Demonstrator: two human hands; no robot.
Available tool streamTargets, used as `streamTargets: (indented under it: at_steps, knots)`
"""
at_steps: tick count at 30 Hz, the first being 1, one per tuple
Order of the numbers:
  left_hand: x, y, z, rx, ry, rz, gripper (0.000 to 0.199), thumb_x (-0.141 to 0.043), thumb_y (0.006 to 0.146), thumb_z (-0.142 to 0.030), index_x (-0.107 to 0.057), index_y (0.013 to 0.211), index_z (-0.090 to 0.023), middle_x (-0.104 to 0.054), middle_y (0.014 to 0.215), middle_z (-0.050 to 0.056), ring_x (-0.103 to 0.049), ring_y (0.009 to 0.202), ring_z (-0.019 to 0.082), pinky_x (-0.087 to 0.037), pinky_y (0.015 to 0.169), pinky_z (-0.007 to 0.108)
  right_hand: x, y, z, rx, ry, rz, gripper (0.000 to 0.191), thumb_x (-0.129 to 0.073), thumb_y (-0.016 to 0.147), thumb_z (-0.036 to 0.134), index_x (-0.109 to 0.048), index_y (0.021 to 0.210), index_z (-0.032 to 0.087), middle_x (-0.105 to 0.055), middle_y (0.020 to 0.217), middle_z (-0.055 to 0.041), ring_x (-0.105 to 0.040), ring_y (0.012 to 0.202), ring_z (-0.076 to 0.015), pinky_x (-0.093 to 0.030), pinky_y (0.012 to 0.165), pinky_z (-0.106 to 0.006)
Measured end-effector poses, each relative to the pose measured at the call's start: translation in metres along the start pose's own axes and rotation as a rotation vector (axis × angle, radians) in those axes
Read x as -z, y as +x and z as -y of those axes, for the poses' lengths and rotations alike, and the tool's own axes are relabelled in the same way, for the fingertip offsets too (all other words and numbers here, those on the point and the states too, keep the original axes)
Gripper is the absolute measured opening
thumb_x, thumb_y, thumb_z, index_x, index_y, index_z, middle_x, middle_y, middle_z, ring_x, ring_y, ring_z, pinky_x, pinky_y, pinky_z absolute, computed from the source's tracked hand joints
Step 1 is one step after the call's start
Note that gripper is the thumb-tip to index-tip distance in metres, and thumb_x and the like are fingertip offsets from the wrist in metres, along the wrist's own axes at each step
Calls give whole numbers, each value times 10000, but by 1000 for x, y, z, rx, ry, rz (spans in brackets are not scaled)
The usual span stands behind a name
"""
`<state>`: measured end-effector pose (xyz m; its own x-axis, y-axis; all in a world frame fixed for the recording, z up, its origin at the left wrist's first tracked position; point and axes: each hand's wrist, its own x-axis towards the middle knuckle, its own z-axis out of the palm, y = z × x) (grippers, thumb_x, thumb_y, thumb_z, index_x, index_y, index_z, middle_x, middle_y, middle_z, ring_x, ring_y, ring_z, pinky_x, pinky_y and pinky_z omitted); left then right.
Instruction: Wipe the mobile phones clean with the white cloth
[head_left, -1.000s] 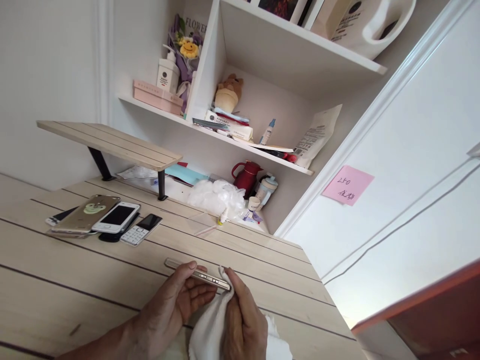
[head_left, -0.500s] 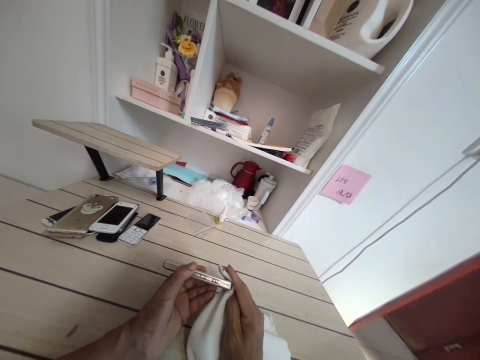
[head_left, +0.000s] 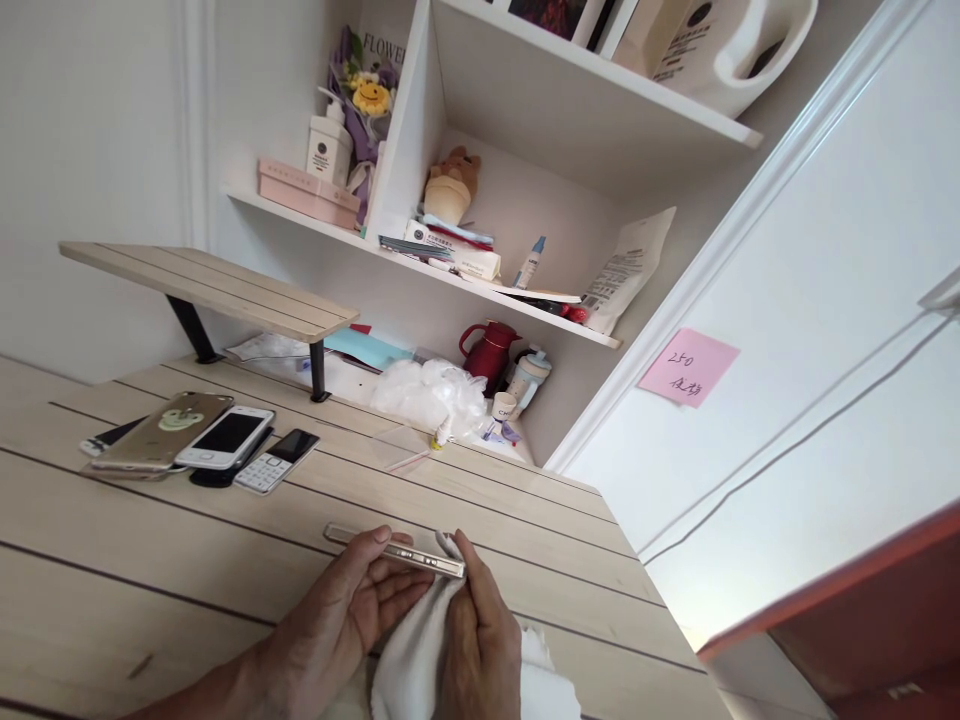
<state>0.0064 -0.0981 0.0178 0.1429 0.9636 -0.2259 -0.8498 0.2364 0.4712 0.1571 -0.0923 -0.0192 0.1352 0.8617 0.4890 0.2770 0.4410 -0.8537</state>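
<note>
The plank-topped table carries a pile of phones, with a white keypad phone just beside it. A wooden riser stands behind them

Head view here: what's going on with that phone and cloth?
A person's left hand grips a slim phone, its side edge facing the camera, over the wooden table. The right hand holds a white cloth at the phone's right end. Farther back on the left, a keypad phone lies beside several piled phones.
</note>
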Motion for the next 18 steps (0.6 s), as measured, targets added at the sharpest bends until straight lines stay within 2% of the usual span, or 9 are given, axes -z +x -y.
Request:
streamTargets:
  at_steps: [10,16,18]
  knots:
    - [0,-1,2,4,-15,-38,154,-671,946,-227,-755,879,-117,-801,909,145,-759,900,257,-572,992,425,-2,-7,6,72,3,-50,379,-492,1034,354,-681,1323,198,-695,1351,-95,-661,1250,-221,-530,1054,-319]
    - [5,2,3,2,-20,16,160,-681,948,-240,-768,894,-117,-805,978,165,-755,963,260,-551,1031,417,-2,-1,-8,-71,57,37,402,-469,1023,355,-664,1340,201,-708,1331,-84,-672,1230,-216,-533,1055,-328]
    - [4,2,3,-3,-20,24,151,-682,948,-240,-769,894,-128,-807,977,154,-756,960,255,-549,1032,417,-2,-1,-6,-66,24,36,409,-450,1025,342,-661,1338,185,-710,1324,-92,-673,1227,-214,-538,1046,-323]
